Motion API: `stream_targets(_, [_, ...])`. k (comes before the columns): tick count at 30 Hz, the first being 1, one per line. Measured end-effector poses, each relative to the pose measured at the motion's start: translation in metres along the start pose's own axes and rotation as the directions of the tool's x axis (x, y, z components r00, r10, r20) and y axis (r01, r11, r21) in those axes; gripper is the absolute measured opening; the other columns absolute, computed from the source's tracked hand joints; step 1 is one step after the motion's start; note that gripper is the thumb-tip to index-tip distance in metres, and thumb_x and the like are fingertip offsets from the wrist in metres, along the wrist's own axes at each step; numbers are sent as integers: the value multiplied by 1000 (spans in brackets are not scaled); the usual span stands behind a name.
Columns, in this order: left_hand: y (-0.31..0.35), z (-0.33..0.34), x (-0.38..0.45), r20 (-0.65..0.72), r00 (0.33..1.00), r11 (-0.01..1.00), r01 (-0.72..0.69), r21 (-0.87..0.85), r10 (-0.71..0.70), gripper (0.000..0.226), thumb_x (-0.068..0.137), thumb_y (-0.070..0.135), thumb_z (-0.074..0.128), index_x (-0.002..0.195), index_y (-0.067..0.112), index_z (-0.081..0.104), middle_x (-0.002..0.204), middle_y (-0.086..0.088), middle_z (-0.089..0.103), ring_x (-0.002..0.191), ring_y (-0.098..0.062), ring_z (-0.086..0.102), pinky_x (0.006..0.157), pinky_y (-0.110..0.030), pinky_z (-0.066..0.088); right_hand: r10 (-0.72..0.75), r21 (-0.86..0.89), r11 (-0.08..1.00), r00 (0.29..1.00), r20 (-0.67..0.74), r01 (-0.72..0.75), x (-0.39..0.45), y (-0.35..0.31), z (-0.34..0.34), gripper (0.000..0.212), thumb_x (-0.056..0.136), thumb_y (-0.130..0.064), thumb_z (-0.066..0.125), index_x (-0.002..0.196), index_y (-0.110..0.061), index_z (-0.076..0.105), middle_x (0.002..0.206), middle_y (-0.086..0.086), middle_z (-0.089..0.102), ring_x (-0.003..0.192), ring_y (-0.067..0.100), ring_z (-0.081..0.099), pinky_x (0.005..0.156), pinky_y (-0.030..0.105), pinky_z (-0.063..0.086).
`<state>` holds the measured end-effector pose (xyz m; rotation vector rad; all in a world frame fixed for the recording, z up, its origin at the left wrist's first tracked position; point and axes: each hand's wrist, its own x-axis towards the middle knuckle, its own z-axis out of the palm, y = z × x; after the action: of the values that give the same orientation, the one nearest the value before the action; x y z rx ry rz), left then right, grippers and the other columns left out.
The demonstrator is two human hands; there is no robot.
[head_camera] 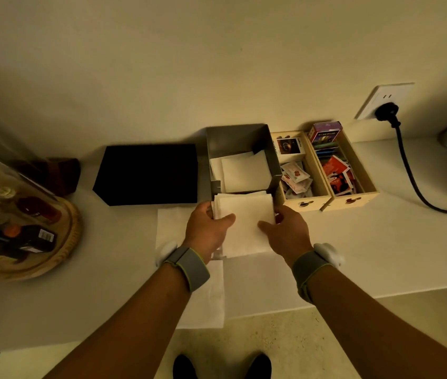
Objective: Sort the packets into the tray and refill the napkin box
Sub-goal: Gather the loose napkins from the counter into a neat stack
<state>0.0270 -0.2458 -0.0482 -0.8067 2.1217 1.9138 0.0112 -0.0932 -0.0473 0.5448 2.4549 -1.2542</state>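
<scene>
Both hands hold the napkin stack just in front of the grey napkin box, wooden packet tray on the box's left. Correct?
Not quite: the head view shows the wooden packet tray on the napkin box's right. Left hand and right hand do hold the napkin stack before it.

packet print blurred, no legible text

Dim, warm yellow-olive cast throughout. Brightest on the napkin stack (247, 220) and the wall (216, 64); heavy falloff toward the corners. Soft shadow inside the napkin box (237, 139); black mat (148, 173) without visible detail. Strong wide-angle bending at the edges: table (381, 228) edge curved. Left-edge glass dome (11, 187) smeared and blurred, faint glare. Forearms underexposed.
</scene>
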Motion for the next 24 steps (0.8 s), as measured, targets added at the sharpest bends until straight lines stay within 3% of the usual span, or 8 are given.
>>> stream_targets(4, [-5, 4, 5, 18, 1000, 994, 4, 112, -6, 30, 80, 21, 72, 102, 23, 52, 98, 2, 63, 89, -20, 60, 84, -34, 52, 3, -178, 984, 1000, -18, -6, 4, 6, 10, 61, 81, -31, 70, 135, -15, 45, 127, 9, 54, 112, 29, 55, 95, 41, 48])
stream_targets(10, [1, 14, 6, 68, 996, 988, 54, 143, -64, 42, 71, 10, 71, 109, 20, 56, 107, -5, 67, 97, -27, 63, 90, -44, 54, 151, 64, 986, 988, 23, -152, 7, 1, 18, 51, 81, -16, 71, 126, -12, 49, 127, 12, 58, 116, 33, 55, 99, 46, 45])
stream_targets(13, [1, 16, -1, 102, 991, 992, 77, 102, -88, 46, 72, 5, 70, 110, 23, 53, 107, -5, 65, 99, -28, 62, 89, -43, 54, 164, 236, 954, 981, 100, -184, 2, 4, 9, 40, 84, -9, 66, 122, -11, 55, 119, 12, 62, 107, 33, 57, 95, 49, 47])
stream_targets(16, [-4, 11, -8, 118, 986, 992, 108, 61, -114, 73, 73, 4, 71, 137, 21, 40, 111, -2, 59, 101, -26, 58, 87, -39, 52, 93, 434, 885, 976, 195, -171, -9, 8, -7, 43, 84, -5, 63, 123, -20, 52, 110, 5, 61, 97, 28, 59, 80, 48, 51])
stream_targets(19, [-4, -3, -13, 204, 968, 988, 154, -29, -145, 82, 72, 12, 77, 142, 21, 36, 123, -3, 60, 103, -25, 60, 76, -36, 54, -53, 515, 852, 962, 267, -96, -22, 8, -20, 46, 82, -3, 65, 122, -24, 52, 110, 6, 63, 99, 30, 61, 76, 45, 55])
stream_targets(24, [8, -30, -22, 422, 897, 970, 202, -132, -130, 39, 79, 17, 71, 116, 21, 61, 108, -4, 70, 101, -27, 64, 78, -39, 55, -220, 606, 794, 907, 360, -48, -35, -13, -26, 44, 81, 1, 63, 118, -22, 56, 108, 10, 67, 96, 32, 64, 69, 40, 57])
